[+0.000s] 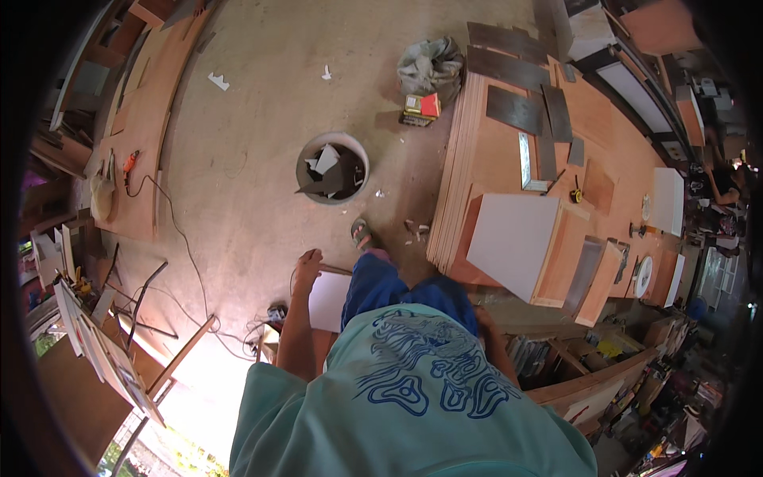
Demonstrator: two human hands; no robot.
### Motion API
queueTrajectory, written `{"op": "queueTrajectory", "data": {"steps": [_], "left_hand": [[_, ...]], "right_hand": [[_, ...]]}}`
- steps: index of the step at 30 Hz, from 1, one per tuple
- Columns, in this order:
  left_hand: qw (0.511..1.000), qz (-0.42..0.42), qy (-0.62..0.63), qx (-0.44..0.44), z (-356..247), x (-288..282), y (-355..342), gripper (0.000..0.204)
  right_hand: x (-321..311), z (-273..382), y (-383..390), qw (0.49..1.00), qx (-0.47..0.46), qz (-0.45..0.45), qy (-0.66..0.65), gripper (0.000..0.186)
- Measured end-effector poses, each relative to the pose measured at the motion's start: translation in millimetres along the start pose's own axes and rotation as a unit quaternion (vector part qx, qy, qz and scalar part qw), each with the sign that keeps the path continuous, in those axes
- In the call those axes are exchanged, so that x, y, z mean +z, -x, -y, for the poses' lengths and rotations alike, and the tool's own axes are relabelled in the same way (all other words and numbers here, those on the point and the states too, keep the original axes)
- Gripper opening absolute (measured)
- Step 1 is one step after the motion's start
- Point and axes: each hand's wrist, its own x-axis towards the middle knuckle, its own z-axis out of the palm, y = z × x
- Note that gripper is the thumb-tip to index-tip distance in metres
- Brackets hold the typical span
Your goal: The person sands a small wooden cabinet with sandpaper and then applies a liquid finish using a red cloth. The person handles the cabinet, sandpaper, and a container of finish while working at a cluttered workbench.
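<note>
My left hand (308, 266) hangs at my left side with its fingers loosely apart, and nothing shows in it. Just beside it is a white panel (327, 300), partly hidden by my body. Of my right hand (483, 319), only a part shows beside my right hip; its fingers are hidden. A white-faced wooden cabinet box (517, 242) stands to my right on a stack of plywood sheets (457, 183).
Ahead on the floor stands a round bin (364, 171) with offcuts, and beyond it a grey sack (429, 67). Dark strips (513, 110) and a tape measure (576, 195) lie on the stack. An orange power drill (131, 161) trails its cord (184, 230) across the floor at left.
</note>
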Motion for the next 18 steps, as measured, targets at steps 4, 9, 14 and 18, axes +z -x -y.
{"op": "queueTrajectory", "data": {"steps": [4, 9, 14, 18], "left_hand": [[0.998, -0.010, 0.053, -0.016, 5.4, -20.6, -23.3, 0.043], [0.997, 0.010, 0.027, -0.066, 60.8, -33.7, -20.8, 0.042], [0.987, 0.047, 0.028, -0.153, 60.4, -29.9, 1.8, 0.035], [0.985, 0.032, 0.004, -0.168, 40.0, -27.5, 0.6, 0.035]], "right_hand": [[-28.7, -70.9, -93.5, 0.953, 0.059, -0.036, 0.294, 0.040], [65.9, 131.3, -79.8, 0.864, -0.056, -0.058, 0.497, 0.031], [76.9, 196.0, -135.4, 0.883, -0.170, -0.129, 0.419, 0.024], [83.2, 249.4, -211.3, 0.808, -0.352, -0.085, 0.466, 0.023]]}}
